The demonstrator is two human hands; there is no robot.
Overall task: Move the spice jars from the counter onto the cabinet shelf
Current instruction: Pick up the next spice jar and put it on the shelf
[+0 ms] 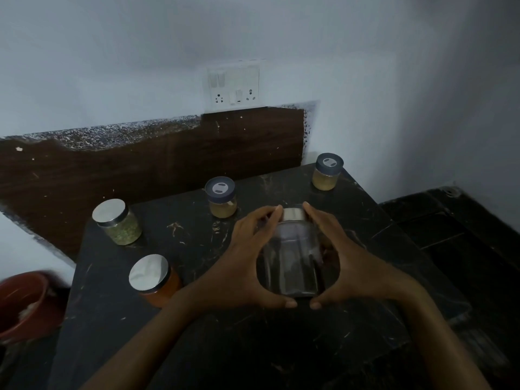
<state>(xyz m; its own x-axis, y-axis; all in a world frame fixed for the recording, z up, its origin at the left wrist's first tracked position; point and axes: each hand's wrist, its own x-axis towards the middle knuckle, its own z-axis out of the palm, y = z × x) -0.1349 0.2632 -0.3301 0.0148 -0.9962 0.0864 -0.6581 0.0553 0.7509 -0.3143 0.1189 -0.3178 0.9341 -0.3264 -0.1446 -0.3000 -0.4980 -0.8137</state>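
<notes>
L hand (247, 257) & R hand (351, 263) both wrap a dark glass jar (292, 260) w/ silver lid, thumbs at its base, fingertips by the lid. Jar is over the black counter (197, 347); contact w/ it unclear. Left of that jar: orange jar (156, 280) nearest, green jar (119, 223) further back. Just behind it: tan jar (221, 198). Back-right: 2nd tan jar (327, 172). Far left: red bowl (25, 302).
</notes>
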